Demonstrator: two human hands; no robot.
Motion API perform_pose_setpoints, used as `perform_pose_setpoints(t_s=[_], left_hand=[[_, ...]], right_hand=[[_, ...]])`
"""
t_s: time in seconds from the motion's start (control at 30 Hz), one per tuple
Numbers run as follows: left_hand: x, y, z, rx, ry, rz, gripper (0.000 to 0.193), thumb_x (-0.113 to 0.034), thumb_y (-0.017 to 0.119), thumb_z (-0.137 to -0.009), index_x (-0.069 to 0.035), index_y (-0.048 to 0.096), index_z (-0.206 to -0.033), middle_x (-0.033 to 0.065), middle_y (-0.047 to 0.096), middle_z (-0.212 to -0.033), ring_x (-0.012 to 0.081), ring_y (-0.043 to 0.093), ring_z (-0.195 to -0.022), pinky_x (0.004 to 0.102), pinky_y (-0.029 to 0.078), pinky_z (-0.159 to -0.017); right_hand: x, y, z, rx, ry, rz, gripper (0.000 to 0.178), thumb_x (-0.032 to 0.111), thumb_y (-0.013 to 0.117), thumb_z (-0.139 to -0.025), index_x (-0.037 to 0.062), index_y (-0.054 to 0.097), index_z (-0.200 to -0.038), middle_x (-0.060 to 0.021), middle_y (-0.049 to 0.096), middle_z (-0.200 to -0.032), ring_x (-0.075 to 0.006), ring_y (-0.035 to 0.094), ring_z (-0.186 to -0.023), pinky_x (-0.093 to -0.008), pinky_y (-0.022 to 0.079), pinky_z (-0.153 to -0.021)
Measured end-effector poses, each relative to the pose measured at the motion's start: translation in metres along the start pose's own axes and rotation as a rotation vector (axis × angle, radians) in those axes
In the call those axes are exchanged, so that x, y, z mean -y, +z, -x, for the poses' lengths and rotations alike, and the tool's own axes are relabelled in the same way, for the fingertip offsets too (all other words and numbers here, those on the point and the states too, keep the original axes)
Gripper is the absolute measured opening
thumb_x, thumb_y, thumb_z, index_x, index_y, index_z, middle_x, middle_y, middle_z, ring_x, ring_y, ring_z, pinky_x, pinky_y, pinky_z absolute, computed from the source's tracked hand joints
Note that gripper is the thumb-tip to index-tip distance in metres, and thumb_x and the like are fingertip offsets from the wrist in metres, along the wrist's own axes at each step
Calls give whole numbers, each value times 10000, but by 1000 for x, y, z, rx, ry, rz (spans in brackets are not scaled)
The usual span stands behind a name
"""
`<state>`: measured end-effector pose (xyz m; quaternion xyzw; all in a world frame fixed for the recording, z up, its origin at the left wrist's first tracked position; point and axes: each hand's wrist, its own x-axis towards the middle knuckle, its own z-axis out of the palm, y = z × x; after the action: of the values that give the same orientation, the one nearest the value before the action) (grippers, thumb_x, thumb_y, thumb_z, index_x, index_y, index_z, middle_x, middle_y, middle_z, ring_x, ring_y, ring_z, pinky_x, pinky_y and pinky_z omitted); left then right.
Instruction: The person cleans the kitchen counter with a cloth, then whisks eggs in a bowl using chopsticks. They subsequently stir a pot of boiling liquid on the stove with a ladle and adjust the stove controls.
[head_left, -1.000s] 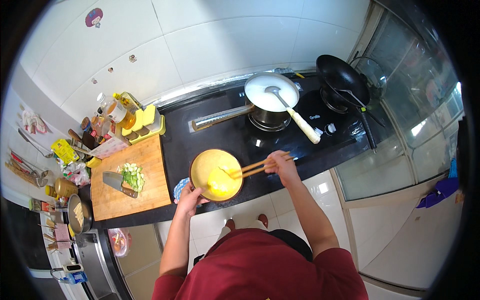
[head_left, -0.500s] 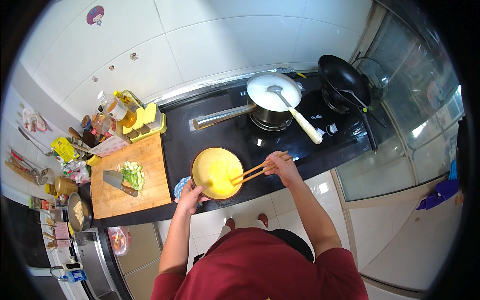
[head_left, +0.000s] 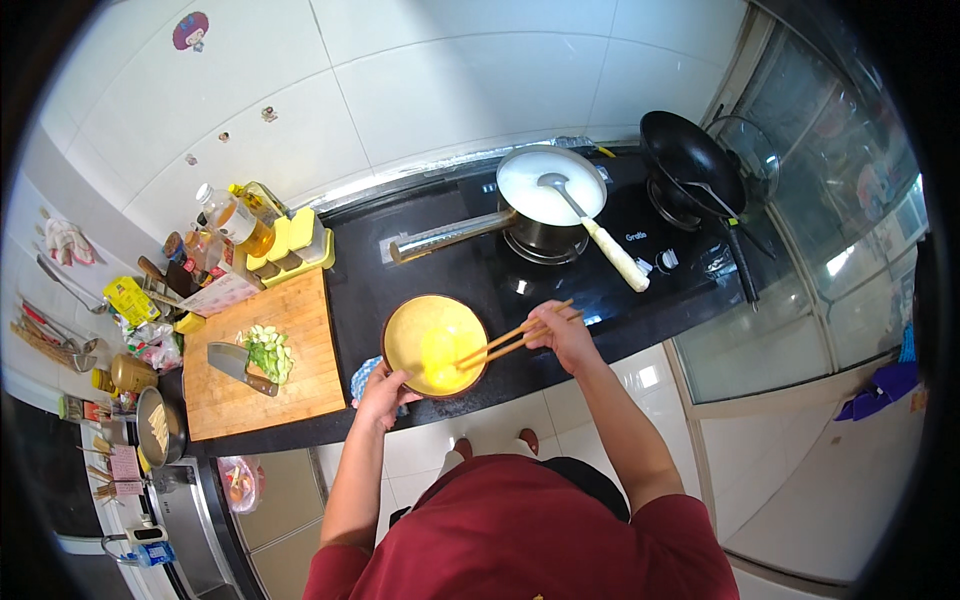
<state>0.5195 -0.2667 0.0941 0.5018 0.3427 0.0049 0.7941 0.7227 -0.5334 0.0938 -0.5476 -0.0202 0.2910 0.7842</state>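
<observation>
In the head view, your bowl (head_left: 402, 335) is mid-frame — dark-rimmed, pale inside, holding bright yellow liquid (head_left: 440, 352). The fingers of your left hand (head_left: 379, 396) pinch its lower-left rim; those of your right hand (head_left: 563, 336) pinch wooden chopsticks (head_left: 508, 344), tips dipped in.

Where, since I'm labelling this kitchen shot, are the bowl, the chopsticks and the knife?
Bowl (head_left: 403, 333): head view, on the bare inner wall at its left.
Chopsticks (head_left: 504, 338): head view, on one stick's shaft, just outside the bowl.
Knife (head_left: 230, 359): head view, on its blade.
</observation>
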Motion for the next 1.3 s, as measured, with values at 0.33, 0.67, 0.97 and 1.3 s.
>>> perform_pose_setpoints(t_s=[0.33,0.67,0.97,1.3], left_hand=[[3,-1,-25,-34,-9,4,399,-42,525,-898,40,451,-1281,165,622,-1135,253,679,-950,349,628,-693],[12,-15,-58,-37,-16,15,383,-38,518,-888,24,457,-1261,171,621,-1136,280,673,-951,387,626,-690],[20,-22,-110,17,-29,179,427,-49,541,-909,54,389,-1295,215,623,-1124,296,695,-877,340,636,-660],[16,-27,-120,-88,39,194,523,-206,594,-951,69,378,-1340,210,594,-1153,273,668,-893,362,595,-722]], right_hand=[[-7,-2,-15,-101,-139,42,167,169,604,-927,9,651,-937,-115,675,-844,-179,686,-691,-279,591,-582],[-13,25,-21,-22,-65,92,123,130,613,-917,13,650,-916,-118,675,-841,-175,681,-701,-288,596,-614],[-68,37,-58,-101,-59,-224,151,17,683,-859,3,640,-1002,-112,646,-998,-211,656,-932,-342,567,-854],[-99,77,-57,-143,37,-360,234,65,663,-903,-8,595,-1115,-157,613,-1091,-269,652,-996,-381,551,-918]])
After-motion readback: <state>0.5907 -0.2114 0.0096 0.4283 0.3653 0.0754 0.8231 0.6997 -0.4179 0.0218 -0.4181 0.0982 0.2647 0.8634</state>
